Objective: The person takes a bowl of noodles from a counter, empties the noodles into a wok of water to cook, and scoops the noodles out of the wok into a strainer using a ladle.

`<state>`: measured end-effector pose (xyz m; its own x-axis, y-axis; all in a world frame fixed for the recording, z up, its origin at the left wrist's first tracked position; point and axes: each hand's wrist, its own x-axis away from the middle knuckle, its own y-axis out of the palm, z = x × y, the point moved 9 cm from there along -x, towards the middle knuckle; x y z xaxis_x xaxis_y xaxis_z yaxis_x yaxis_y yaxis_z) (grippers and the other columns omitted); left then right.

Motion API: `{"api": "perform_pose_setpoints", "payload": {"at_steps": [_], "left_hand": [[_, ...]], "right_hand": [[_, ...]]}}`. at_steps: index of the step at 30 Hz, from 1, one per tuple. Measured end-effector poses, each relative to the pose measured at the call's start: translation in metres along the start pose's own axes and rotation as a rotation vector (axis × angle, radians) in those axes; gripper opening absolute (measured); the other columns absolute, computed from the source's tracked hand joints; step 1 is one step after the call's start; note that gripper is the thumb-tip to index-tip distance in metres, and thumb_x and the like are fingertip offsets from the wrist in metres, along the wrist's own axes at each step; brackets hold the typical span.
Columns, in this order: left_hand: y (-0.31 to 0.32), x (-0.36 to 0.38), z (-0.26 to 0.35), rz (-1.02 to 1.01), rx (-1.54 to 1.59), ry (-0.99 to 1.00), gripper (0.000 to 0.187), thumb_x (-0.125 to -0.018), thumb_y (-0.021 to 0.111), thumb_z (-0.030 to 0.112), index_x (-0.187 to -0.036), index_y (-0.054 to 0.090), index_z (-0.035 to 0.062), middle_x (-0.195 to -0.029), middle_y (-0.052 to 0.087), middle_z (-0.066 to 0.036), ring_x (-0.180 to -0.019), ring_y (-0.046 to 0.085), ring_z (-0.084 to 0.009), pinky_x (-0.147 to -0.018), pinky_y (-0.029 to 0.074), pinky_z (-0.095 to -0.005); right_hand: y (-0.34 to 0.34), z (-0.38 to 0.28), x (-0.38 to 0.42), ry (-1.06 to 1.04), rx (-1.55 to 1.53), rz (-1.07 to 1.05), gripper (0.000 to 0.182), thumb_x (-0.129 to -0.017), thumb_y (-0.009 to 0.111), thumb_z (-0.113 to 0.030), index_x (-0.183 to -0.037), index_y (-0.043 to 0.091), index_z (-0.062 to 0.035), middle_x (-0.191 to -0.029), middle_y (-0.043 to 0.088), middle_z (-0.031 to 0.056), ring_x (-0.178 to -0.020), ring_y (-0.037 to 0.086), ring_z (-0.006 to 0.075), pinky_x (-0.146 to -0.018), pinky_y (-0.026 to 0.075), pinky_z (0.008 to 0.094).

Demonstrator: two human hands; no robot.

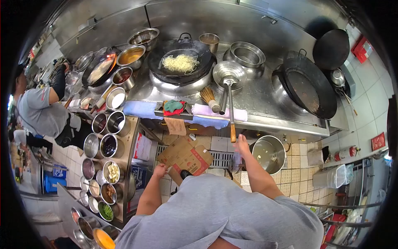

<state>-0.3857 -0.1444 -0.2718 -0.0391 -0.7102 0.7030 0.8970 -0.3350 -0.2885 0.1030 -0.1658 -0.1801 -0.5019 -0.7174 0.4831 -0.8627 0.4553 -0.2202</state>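
Note:
My right hand [241, 145] is just beside the wooden handle end [233, 133] of a perforated skimmer [229, 74], fingers stretched out and holding nothing. The skimmer rests on the stove with its handle over the front edge. Lower on the left, my left hand [160, 170] hangs near the side of the ingredient table, its fingers curled with nothing visible in them. Ahead, pale noodles [180, 63] lie in a black wok [203, 52] on the burner. A bamboo brush [207, 96] lies left of the skimmer handle.
Folded towels [143, 108] line the stove's front edge. A second wok [309, 89] stands right. A large metal pot [269, 155] and flattened cardboard [182, 155] are on the floor. Metal ingredient containers [111, 171] crowd the left table. A co-worker [41, 103] stands at another wok.

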Motion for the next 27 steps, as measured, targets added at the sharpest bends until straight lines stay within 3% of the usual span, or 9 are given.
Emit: {"api": "perform_pose_setpoints", "payload": {"at_steps": [3, 4, 5, 7, 9, 11, 15, 22, 27], "left_hand": [[0.054, -0.013, -0.031, -0.272, 0.074, -0.001, 0.017, -0.074, 0.049, 0.022, -0.082, 0.056, 0.0086, -0.073, 0.057, -0.002, -0.059, 0.055, -0.0135, -0.047, 0.041, -0.0276], [0.065, 0.002, -0.025, -0.211, -0.162, 0.07, 0.02, -0.075, 0.047, 0.023, -0.083, 0.056, 0.0078, -0.071, 0.058, -0.006, -0.058, 0.056, -0.0181, -0.052, 0.044, -0.0297], [0.084, 0.02, -0.015, -0.147, -0.395, 0.136, 0.022, -0.077, 0.045, 0.025, -0.084, 0.057, 0.007, -0.068, 0.058, -0.01, -0.057, 0.057, -0.0228, -0.056, 0.047, -0.0319], [0.125, 0.05, -0.011, -0.309, -0.735, 0.153, 0.027, -0.076, 0.045, 0.03, -0.08, 0.059, 0.0068, -0.077, 0.06, -0.012, -0.071, 0.059, -0.0263, -0.063, 0.046, -0.0351], [0.168, 0.069, -0.016, -0.378, -0.878, 0.543, 0.031, -0.076, 0.046, 0.035, -0.076, 0.059, 0.0061, -0.08, 0.059, -0.014, -0.079, 0.057, -0.0284, -0.067, 0.045, -0.037], [0.172, 0.094, 0.001, -0.212, -0.866, 0.422, 0.033, -0.076, 0.046, 0.036, -0.077, 0.059, 0.0061, -0.08, 0.059, -0.015, -0.079, 0.057, -0.0286, -0.068, 0.045, -0.038], [0.147, 0.112, -0.018, 0.022, -0.618, 0.145, 0.034, -0.076, 0.048, 0.038, -0.076, 0.058, 0.0058, -0.077, 0.059, -0.015, -0.075, 0.057, -0.0304, -0.067, 0.044, -0.0379], [0.133, 0.095, -0.079, -0.15, -0.625, -0.013, 0.029, -0.073, 0.049, 0.033, -0.08, 0.059, 0.0074, -0.076, 0.061, -0.011, -0.071, 0.059, -0.0244, -0.065, 0.045, -0.0346], [0.143, 0.072, -0.055, -0.147, -0.709, 0.213, 0.03, -0.073, 0.048, 0.035, -0.078, 0.062, 0.0091, -0.07, 0.061, -0.009, -0.07, 0.059, -0.0225, -0.062, 0.045, -0.0346]], "right_hand": [[-0.031, 0.086, 0.026, 0.26, 0.034, -0.25, 0.045, -0.083, 0.035, -0.044, -0.113, 0.042, -0.011, -0.078, 0.057, 0.0091, -0.061, 0.054, 0.0164, -0.054, 0.045, 0.0301], [-0.047, 0.143, 0.011, 0.281, 0.162, -0.296, 0.043, -0.084, 0.034, -0.044, -0.11, 0.045, -0.0114, -0.074, 0.057, 0.009, -0.058, 0.053, 0.017, -0.053, 0.045, 0.0304], [-0.065, 0.189, 0.002, 0.152, 0.268, -0.316, 0.041, -0.085, 0.032, -0.04, -0.1, 0.053, -0.0083, -0.07, 0.057, 0.0095, -0.055, 0.052, 0.0155, -0.05, 0.044, 0.0307], [-0.1, 0.164, 0.059, -0.159, 0.637, -0.21, 0.038, -0.079, 0.043, -0.033, -0.086, 0.054, 0.0022, -0.069, 0.057, 0.0179, -0.054, 0.057, 0.0249, -0.046, 0.046, 0.036], [-0.133, 0.301, 0.043, -0.039, 0.989, -0.464, 0.035, -0.079, 0.041, -0.031, -0.089, 0.053, 0.0009, -0.077, 0.059, 0.016, -0.062, 0.058, 0.0248, -0.049, 0.046, 0.0376], [-0.162, 0.271, 0.134, 0.648, 0.431, -0.298, 0.033, -0.081, 0.037, -0.031, -0.095, 0.05, -0.004, -0.085, 0.059, 0.0128, -0.066, 0.059, 0.0244, -0.05, 0.046, 0.0371], [-0.199, 0.36, 0.148, 0.8, 0.45, -0.358, 0.029, -0.082, 0.034, -0.027, -0.1, 0.045, -0.0082, -0.092, 0.057, 0.0116, -0.066, 0.057, 0.0213, -0.05, 0.045, 0.0369], [-0.155, 0.281, 0.1, 0.521, 0.25, -0.287, 0.029, -0.08, 0.041, -0.029, -0.101, 0.044, -0.0093, -0.085, 0.056, 0.011, -0.067, 0.056, 0.0219, -0.056, 0.045, 0.0367], [-0.111, 0.216, 0.071, 0.351, 0.207, -0.312, 0.028, -0.083, 0.04, -0.028, -0.105, 0.043, -0.0106, -0.083, 0.056, 0.0094, -0.067, 0.056, 0.0188, -0.056, 0.046, 0.0339]]}}
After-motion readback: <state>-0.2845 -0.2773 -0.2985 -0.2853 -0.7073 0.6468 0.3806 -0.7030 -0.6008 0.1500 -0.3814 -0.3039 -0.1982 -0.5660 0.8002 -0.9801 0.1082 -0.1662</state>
